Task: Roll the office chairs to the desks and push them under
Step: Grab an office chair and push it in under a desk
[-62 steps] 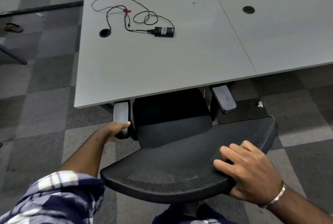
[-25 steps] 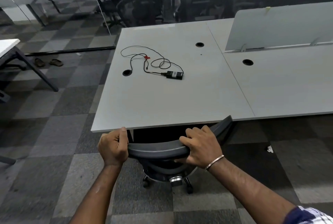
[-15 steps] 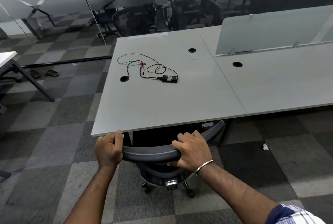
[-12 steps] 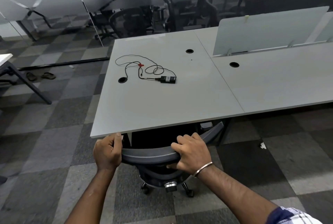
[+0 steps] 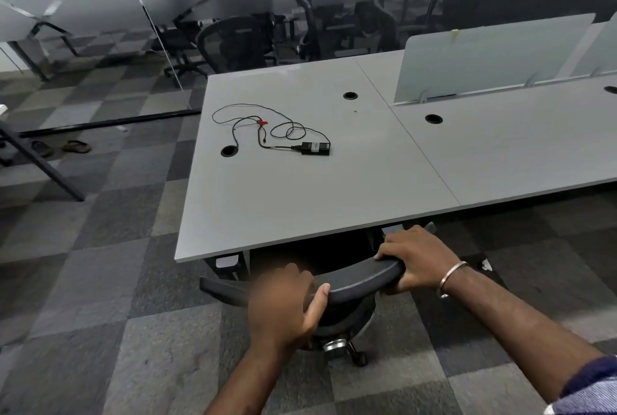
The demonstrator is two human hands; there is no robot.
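**Head view: chair tucked under desk, both hands on its backrest**

Head view. Black mesh-backed office chair point(image 5: 360, 276): seat and most of the frame hidden beneath the pale grey rectangular desk point(image 5: 300, 194). Only the curved top rail of the backrest, two pale armrest tips at the desk's front edge, the chrome column end and one caster show. Left hand point(image 5: 283, 306) motion-blurred; fingers hard to count, but the thumb hooks under the rail and the fingers curl over it, so it grasps the backrest. Right hand point(image 5: 414, 259), metal bangle point(image 5: 451, 277) on the wrist, wraps the rail's right end, knuckles just below the desk edge. Right sleeve, blue plaid, cut off at the lower right corner.

On the desk: black power adapter with thin tangled black cable point(image 5: 314, 148), well back from the front edge; round cable holes. Frosted divider panel point(image 5: 484, 60) stands on the adjoining desk, which runs off the right edge.

Backrest rail sits just outside the desk's front edge. Grey checkered carpet point(image 5: 83, 281) lies open to the left and behind. Dark chairs behind glass partition point(image 5: 140, 40), dim and indistinct. Pair of sandals point(image 5: 66, 147) at far left.
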